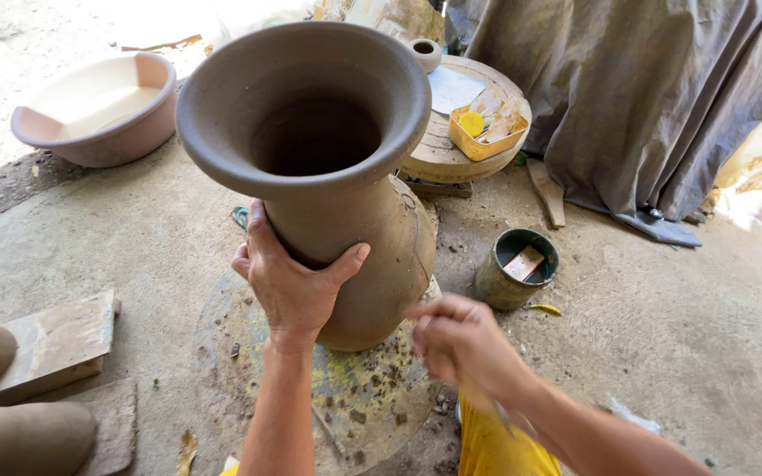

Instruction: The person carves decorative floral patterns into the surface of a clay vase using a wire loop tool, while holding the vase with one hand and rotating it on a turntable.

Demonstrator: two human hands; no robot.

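Clay, grey-brown and unfired by the look of it, makes up the tall vase (337, 167) standing upright on a round turning board (354, 397) on the floor. Its long axis runs straight up, flared mouth at the top. The left hand (293, 282) grips the neck, its fingers (253, 238) wrapped round the far side and the thumb spread across the front, so the vase sits right inside that hold. The right hand (460, 339) is curled loosely shut, just beside the lower belly, which lies to the left of it; whether it pinches a small tool I cannot tell. Beyond the right hand stands a green tin (516, 269); farther off, a pink basin (99, 106) and a yellow tray (485, 132).
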